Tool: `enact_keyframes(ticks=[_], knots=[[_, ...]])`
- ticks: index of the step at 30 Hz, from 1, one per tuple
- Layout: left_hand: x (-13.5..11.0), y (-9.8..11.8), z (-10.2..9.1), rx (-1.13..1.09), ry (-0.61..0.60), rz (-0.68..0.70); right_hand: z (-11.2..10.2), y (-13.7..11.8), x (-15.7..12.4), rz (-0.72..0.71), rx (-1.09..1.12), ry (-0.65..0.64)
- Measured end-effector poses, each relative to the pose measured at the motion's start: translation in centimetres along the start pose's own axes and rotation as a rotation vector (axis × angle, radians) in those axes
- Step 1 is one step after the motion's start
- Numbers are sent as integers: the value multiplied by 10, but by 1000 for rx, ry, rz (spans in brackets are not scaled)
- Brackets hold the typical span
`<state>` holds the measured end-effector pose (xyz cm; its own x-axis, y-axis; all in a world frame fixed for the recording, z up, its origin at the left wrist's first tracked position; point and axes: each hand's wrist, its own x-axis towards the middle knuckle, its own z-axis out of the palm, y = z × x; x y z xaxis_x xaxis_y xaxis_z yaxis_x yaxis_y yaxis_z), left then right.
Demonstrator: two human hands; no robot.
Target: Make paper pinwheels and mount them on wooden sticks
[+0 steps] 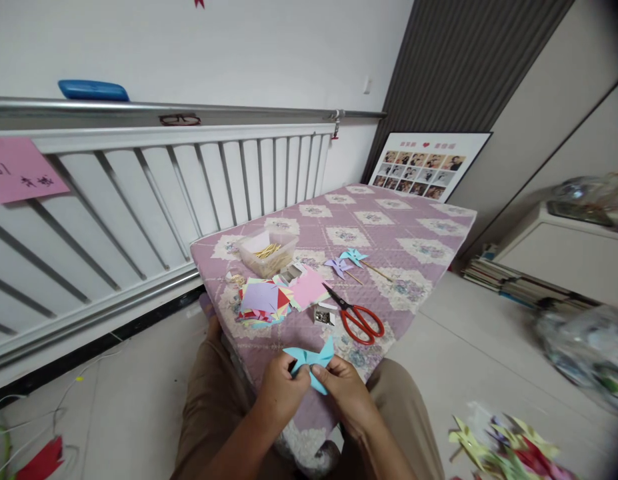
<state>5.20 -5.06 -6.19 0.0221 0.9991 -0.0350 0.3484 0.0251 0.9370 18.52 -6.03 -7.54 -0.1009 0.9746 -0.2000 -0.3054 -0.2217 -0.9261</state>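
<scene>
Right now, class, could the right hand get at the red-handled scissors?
Probably yes: the scissors lie just beyond the right hand, with nothing visibly blocking the way, though its fingers would have to release the folded blue paper first.

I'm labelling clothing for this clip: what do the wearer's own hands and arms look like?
The left hand and right hand are ungloved, with no ring, watch or bracelet visible. The forearms show no sleeves. Below are brown trousers.

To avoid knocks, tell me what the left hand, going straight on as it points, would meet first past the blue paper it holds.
Beyond the blue paper, the left hand would probably meet the small white box; depth is unclear.
</scene>
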Motion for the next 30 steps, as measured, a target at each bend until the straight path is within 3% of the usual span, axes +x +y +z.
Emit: enact_keyframes(ticks=[5, 14, 20, 30], knots=[[-1, 1, -2, -48, -10, -42, 8, -6, -3, -5, -3, 47], [3, 1, -11, -292, -173, -79, 13, -4, -2, 53, -24, 117], [2, -3, -12, -345, -216, -169, 16, -5, -4, 67, -35, 90], [10, -11, -11, -314, -219, -184, 9, 1, 0, 115, -4, 41]])
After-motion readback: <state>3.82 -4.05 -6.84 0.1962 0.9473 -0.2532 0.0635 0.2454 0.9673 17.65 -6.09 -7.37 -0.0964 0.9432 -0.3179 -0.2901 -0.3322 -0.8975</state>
